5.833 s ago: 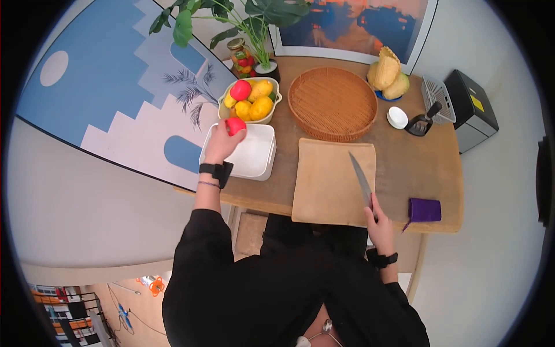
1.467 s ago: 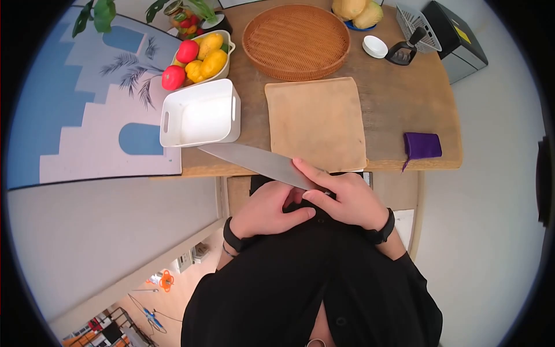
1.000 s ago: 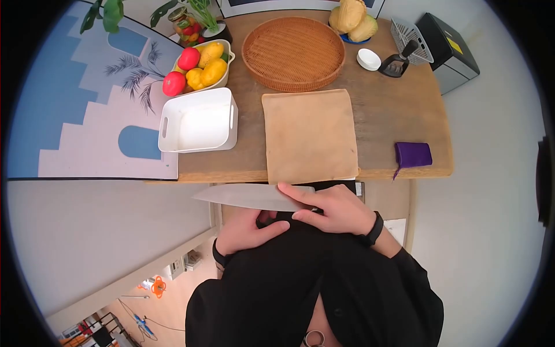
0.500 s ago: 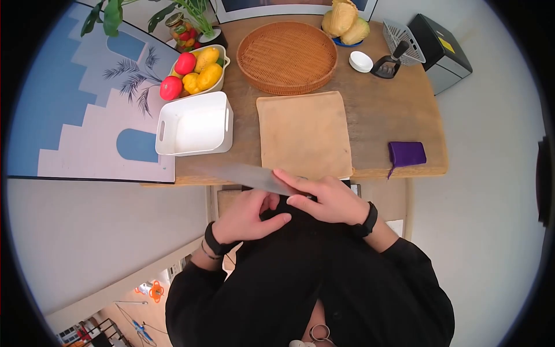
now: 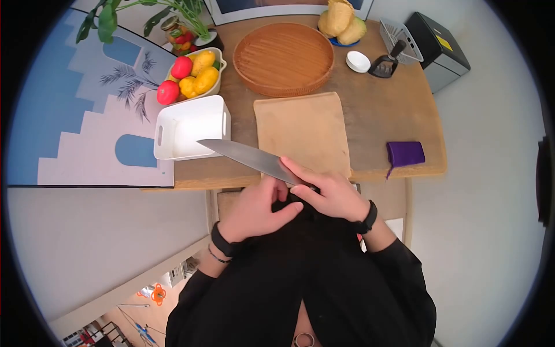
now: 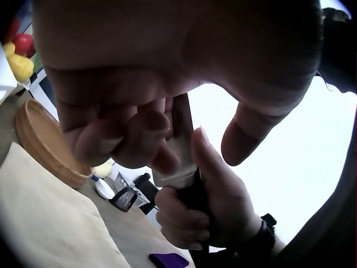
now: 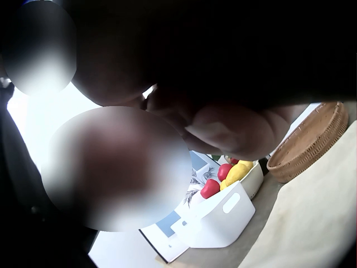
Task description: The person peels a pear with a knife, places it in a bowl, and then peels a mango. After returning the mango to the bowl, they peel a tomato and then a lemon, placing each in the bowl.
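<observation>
A large kitchen knife [image 5: 248,155] points left, its tip overlapping the white bin [image 5: 191,128] in the head view. My right hand [image 5: 330,194] grips its dark handle, index finger stretched along the spine near the heel. Left of it is my left hand [image 5: 254,209], fingers loosely curled and thumb held apart. In the left wrist view its fingertips overlap the blade [image 6: 182,125] near the handle end. Both hands are at the table's front edge, before the tan cloth-like mat [image 5: 300,130].
Behind the bin, a bowl [image 5: 216,87] holds mangoes and red fruit. A round wicker tray [image 5: 283,58] lies behind the mat. To the right are a purple pouch [image 5: 406,154], a small white bowl [image 5: 358,62] and a black-handled tool [image 5: 386,63]. A potted plant [image 5: 208,41] stands at back left.
Earliest, the left hand held a red fruit over the bin and the knife lay across the mat's right side. Since then both hands came together; the blade tip has just swung up again.
</observation>
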A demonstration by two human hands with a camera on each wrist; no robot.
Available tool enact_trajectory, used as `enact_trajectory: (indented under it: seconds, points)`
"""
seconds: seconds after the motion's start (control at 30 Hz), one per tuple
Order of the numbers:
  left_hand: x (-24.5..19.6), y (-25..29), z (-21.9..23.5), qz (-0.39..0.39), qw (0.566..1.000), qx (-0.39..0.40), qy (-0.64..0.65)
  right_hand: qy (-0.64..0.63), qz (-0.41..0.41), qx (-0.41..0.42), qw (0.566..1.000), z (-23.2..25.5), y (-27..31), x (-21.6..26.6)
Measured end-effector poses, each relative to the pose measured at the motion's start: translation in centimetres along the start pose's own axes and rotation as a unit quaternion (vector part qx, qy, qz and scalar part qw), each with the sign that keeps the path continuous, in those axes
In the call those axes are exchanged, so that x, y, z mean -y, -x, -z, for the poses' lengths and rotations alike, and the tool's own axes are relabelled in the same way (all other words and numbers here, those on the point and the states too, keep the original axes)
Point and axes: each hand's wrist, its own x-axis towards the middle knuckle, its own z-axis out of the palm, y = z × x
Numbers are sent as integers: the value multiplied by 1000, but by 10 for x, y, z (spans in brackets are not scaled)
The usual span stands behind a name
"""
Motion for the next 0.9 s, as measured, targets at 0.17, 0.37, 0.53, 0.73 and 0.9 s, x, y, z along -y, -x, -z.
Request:
enact_trajectory:
  seconds: [0.17, 0.37, 0.53, 0.73, 0.9]
  points:
    - [-14, -5, 13, -17, 999, 9, -44, -39, 31, -16, 999, -6, -9, -10]
    - [5, -11, 14, -44, 998, -20, -28, -156, 19, -9, 987, -25, -20, -10]
    - [-4, -22, 13, -31, 997, -54, -47, -132, 26, -22, 991, -22, -21, -20]
    - [5, -59, 15, -60, 992, -109, -29, -89, 24, -73, 993, -13, -24, -32]
    - [18, -71, 7, -36, 990, -130, 30, -98, 13, -70, 993, -16, -16, -39]
